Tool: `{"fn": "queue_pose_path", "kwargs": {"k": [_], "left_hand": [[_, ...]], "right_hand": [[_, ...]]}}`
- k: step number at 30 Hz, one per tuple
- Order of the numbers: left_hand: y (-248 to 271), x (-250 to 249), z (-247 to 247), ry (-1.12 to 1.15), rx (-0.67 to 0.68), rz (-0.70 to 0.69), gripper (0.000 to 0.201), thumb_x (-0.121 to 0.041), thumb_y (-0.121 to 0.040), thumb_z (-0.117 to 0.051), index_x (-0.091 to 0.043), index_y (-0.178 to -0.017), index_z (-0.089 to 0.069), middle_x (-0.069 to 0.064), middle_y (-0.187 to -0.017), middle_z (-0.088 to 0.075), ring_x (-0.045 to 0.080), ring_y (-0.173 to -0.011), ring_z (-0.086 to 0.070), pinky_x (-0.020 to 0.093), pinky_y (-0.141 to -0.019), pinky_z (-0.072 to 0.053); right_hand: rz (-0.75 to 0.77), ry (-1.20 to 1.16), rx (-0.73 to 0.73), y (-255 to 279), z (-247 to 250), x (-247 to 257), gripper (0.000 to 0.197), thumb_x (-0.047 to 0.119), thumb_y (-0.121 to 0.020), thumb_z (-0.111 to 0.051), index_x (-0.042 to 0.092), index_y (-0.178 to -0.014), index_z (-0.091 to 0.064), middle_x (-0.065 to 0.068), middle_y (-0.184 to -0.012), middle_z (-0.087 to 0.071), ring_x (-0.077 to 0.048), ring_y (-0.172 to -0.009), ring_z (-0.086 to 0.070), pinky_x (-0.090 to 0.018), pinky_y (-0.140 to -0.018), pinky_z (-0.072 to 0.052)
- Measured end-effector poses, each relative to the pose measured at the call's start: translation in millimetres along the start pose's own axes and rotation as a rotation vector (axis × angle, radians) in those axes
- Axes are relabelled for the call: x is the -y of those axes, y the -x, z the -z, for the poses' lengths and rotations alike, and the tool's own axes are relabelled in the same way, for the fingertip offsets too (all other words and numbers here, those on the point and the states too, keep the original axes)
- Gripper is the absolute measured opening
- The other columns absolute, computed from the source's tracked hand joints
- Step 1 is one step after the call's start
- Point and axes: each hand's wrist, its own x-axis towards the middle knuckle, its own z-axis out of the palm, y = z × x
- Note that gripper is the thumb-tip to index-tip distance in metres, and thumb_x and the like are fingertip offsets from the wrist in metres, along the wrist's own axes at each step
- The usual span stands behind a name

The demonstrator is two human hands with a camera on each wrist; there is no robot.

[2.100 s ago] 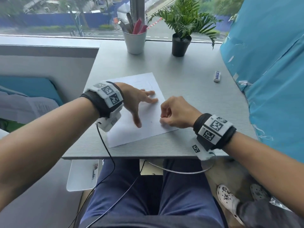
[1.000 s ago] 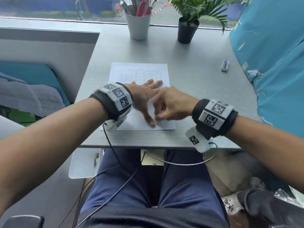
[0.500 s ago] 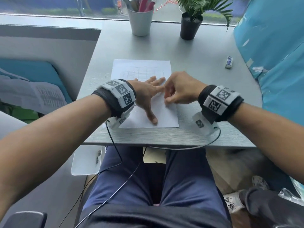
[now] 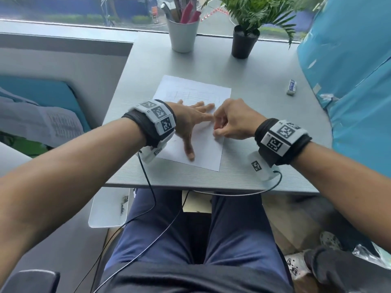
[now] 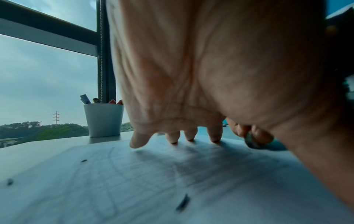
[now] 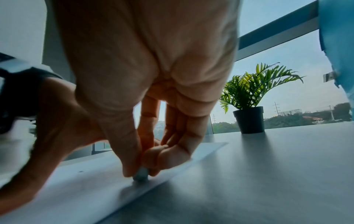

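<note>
A white sheet of paper (image 4: 191,89) with faint pencil lines lies on the grey desk (image 4: 254,102). My left hand (image 4: 191,120) lies flat on the sheet, fingers spread and straight, fingertips (image 5: 173,138) pressing down. My right hand (image 4: 220,129) is just to its right, over the sheet's right side. Its thumb and fingers pinch a small grey eraser (image 6: 140,176), whose tip touches the paper (image 6: 76,189). The eraser (image 5: 250,141) also shows past my left palm. Dark crumbs (image 5: 182,203) lie on the paper (image 5: 124,181).
A white cup of pens (image 4: 183,37) and a small potted plant (image 4: 243,42) stand at the desk's far edge by the window. A second white eraser (image 4: 291,87) lies at the right. A blue covered shape (image 4: 349,70) borders the desk's right side.
My right hand has moved from the sheet's near right part farther up, beside my left fingertips. The left hand stays pressed on the paper, which has turned slightly.
</note>
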Motion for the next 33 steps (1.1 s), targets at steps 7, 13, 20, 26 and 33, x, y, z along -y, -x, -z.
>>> {"fn": "queue_pose_path", "kwargs": {"k": [7, 13, 20, 26, 33], "left_hand": [[3, 2, 8, 0.103, -0.018, 0.010, 0.132, -0.064, -0.051, -0.089, -0.052, -0.155, -0.008, -0.017, -0.164, 0.017, 0.011, -0.152, 0.014, 0.056, -0.123, -0.002], [-1, -9, 0, 0.121, -0.033, 0.038, 0.142, -0.065, -0.046, -0.089, -0.050, -0.154, 0.003, -0.017, -0.163, 0.023, 0.014, -0.150, 0.022, 0.067, -0.117, -0.001], [-2, -16, 6, 0.099, 0.014, 0.053, 0.142, -0.060, -0.049, -0.092, -0.046, -0.156, 0.000, -0.016, -0.161, 0.029, 0.021, -0.148, 0.029, 0.068, -0.115, 0.001], [-5, -14, 5, 0.096, 0.037, 0.058, 0.151, -0.062, -0.044, -0.091, -0.046, -0.154, 0.011, -0.016, -0.159, 0.032, 0.022, -0.146, 0.031, 0.069, -0.114, 0.000], [-3, -14, 5, 0.067, 0.042, 0.052, 0.154, -0.060, -0.045, -0.091, -0.046, -0.153, 0.018, -0.018, -0.159, 0.032, 0.021, -0.147, 0.030, 0.070, -0.113, -0.001]], "right_hand": [[0.002, -0.031, 0.050, 6, -2, 3, 0.008, 0.020, -0.071, -0.083, 0.016, -0.071, -0.075, 0.006, -0.069, -0.064, -0.007, -0.065, -0.059, -0.022, -0.059, -0.047], [-0.104, -0.021, -0.043, -10, 19, -10, 0.004, 0.020, -0.075, -0.078, 0.019, -0.073, -0.074, 0.011, -0.067, -0.056, 0.002, -0.060, -0.049, -0.015, -0.053, -0.037], [0.024, 0.001, 0.038, -5, 7, 2, 0.012, 0.021, -0.073, -0.079, 0.022, -0.065, -0.070, 0.016, -0.057, -0.055, 0.003, -0.052, -0.051, -0.010, -0.050, -0.035], [0.020, -0.034, 0.015, 2, -1, 7, 0.012, 0.011, -0.074, -0.073, 0.020, -0.066, -0.072, 0.014, -0.067, -0.056, -0.002, -0.061, -0.054, -0.016, -0.054, -0.043], [-0.131, -0.031, -0.079, -23, 32, -35, 0.009, 0.023, -0.071, -0.081, 0.022, -0.068, -0.073, 0.007, -0.062, -0.066, -0.007, -0.057, -0.058, -0.018, -0.055, -0.042]]}}
